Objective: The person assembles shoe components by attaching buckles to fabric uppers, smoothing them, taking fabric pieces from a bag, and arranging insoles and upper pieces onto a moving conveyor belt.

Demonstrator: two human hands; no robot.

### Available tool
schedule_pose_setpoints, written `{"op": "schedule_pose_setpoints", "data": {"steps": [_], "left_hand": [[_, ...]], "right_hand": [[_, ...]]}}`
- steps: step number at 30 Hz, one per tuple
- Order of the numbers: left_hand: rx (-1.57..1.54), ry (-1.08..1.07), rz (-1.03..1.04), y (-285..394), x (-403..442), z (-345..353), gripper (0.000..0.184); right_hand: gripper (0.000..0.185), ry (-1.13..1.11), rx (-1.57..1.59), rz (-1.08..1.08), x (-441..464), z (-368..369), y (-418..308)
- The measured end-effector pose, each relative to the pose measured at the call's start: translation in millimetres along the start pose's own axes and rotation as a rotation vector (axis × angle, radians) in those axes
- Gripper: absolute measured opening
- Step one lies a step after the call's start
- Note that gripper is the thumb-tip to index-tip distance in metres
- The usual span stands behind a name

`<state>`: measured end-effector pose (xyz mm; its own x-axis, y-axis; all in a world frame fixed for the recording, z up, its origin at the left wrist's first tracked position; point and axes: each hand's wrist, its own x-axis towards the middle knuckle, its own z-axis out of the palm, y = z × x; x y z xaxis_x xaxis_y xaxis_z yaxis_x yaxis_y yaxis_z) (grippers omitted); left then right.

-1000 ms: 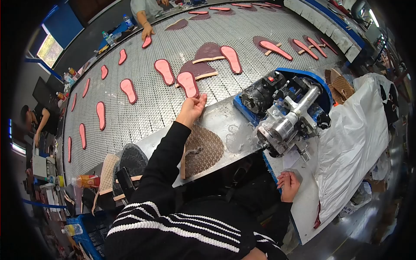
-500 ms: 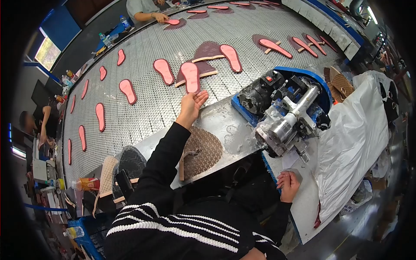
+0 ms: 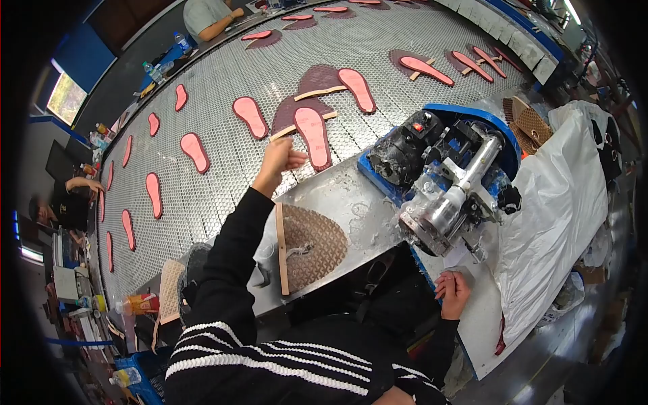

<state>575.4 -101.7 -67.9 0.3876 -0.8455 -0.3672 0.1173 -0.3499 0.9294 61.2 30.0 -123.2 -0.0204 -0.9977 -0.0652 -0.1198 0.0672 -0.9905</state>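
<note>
My left hand (image 3: 277,164) is just left of a pink insole (image 3: 312,138) on the metal mesh surface (image 3: 223,175). Its fingers are loosely bent, partly apart and hold nothing. That insole overlaps a dark purple textured piece (image 3: 285,116) with a tan strip. Nearer my body, a brown patterned piece (image 3: 316,248) with a tan edge strip lies on the metal ledge (image 3: 337,192). My right hand (image 3: 453,294) rests at the left part of a pale board (image 3: 482,297), below the machine, with loosely curled fingers slightly apart and no object visible in it.
A metal machine (image 3: 442,196) in a blue housing stands right of the ledge, beside a white sheet (image 3: 550,216). More pink insoles (image 3: 196,152) lie across the mesh. One person (image 3: 208,17) is at the far edge, another (image 3: 71,202) at the left. Bottles (image 3: 154,71) stand beyond the mesh.
My left hand has let go of the pink insole and moved left. Insoles on the left have shifted slightly toward me. The far person's hand has left an insole at the far edge.
</note>
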Motion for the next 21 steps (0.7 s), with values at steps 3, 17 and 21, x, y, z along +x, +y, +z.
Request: {"op": "schedule_pose_setpoints", "data": {"steps": [3, 17, 21], "left_hand": [[0.114, -0.054, 0.227, 16.3, 44.9, -0.3, 0.032], [1.343, 0.304, 0.955, 0.4, 264.3, 95.3, 0.030], [1.311, 0.210, 1.030, 4.7, 276.2, 104.7, 0.033]], "right_hand": [[0.020, 0.008, -0.001, 0.026, -0.5, -0.6, 2.7], [0.020, 0.172, -0.070, 0.096, -1.5, 1.4, 1.2], [0.023, 0.298, -0.232, 0.043, -11.9, -14.0, 46.2]]}}
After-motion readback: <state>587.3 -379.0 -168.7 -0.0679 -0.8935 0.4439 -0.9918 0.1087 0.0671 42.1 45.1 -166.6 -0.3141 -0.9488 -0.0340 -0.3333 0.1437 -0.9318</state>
